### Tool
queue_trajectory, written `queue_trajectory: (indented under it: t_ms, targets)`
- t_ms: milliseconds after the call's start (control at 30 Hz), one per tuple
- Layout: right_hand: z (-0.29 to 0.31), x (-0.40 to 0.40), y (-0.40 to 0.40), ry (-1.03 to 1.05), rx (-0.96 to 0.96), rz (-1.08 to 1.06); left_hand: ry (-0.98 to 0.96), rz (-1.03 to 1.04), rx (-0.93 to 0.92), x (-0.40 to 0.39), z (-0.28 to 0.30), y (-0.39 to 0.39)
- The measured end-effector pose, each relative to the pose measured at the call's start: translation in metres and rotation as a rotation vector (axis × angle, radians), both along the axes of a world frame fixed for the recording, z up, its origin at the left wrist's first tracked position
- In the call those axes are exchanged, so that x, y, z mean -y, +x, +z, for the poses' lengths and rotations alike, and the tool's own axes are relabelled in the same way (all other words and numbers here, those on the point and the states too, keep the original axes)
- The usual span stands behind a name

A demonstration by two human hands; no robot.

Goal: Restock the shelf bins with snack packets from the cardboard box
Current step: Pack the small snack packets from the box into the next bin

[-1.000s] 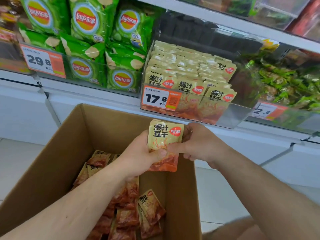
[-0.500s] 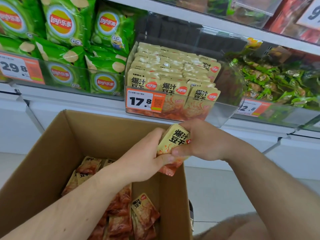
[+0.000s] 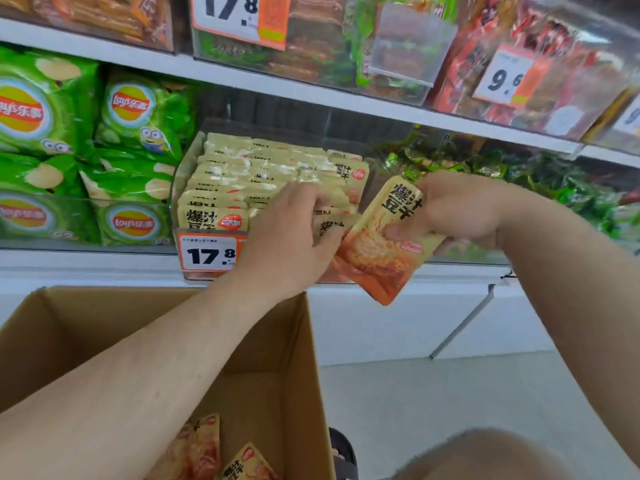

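A clear shelf bin [image 3: 183, 174] holds rows of yellow snack packets [image 3: 263, 171] behind a 17.8 price label [image 3: 207, 254]. My left hand [image 3: 291, 237] is at the bin's front right and pinches one packet [image 3: 329, 227] against the front row. My right hand [image 3: 460, 209] is just to the right and grips a tilted yellow-and-orange packet [image 3: 377, 247] in front of the bin's right corner. The cardboard box [image 3: 69, 327] stands open below my left forearm, with loose packets [image 3: 207, 452] on its bottom.
Green Lay's chip bags [image 3: 135, 133] fill the bin to the left. Green-wrapped sweets [image 3: 519, 168] fill the bin to the right. An upper shelf [image 3: 311, 95] carries more snacks and a 9.6 price tag [image 3: 502, 77]. Pale floor [image 3: 450, 393] lies right of the box.
Both hands rose from above the box to the bin's front. They held the packets together; now the left holds one at the bin and the right holds another apart.
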State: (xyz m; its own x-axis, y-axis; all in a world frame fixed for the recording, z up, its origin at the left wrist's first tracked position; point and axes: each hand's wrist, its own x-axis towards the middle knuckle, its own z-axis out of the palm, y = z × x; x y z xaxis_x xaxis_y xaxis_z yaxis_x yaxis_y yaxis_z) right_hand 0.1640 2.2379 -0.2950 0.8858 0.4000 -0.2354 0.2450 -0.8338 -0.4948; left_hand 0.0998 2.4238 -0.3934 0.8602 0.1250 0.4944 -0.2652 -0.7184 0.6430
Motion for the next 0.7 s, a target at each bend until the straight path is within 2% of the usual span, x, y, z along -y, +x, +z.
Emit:
queue_trajectory:
  t_ms: [33, 100, 200, 267, 433, 700]
  targets:
    - [0.006, 0.003, 0.007, -0.016, 0.007, -0.033, 0.127, 0.068, 0.018, 0.001, 0.005, 0.012]
    - [0.015, 0.006, 0.020, -0.060, 0.016, -0.099, 0.359, 0.160, -0.076, 0.000, 0.009, 0.036]
    - [0.023, 0.009, 0.041, -0.115, 0.067, -0.190, 0.508, 0.167, -0.291, -0.008, -0.001, 0.062]
    - [0.029, 0.008, 0.056, -0.139, 0.118, -0.226, 0.534, 0.162, -0.330, -0.012, -0.011, 0.068]
    - [0.024, -0.018, 0.085, -0.223, 0.162, -0.224, 0.535, 0.187, -0.291, -0.012, -0.016, 0.070]
    - [-0.009, -0.074, 0.115, -0.572, 0.258, -0.098, 0.522, 0.204, -0.289, -0.013, -0.022, 0.072]
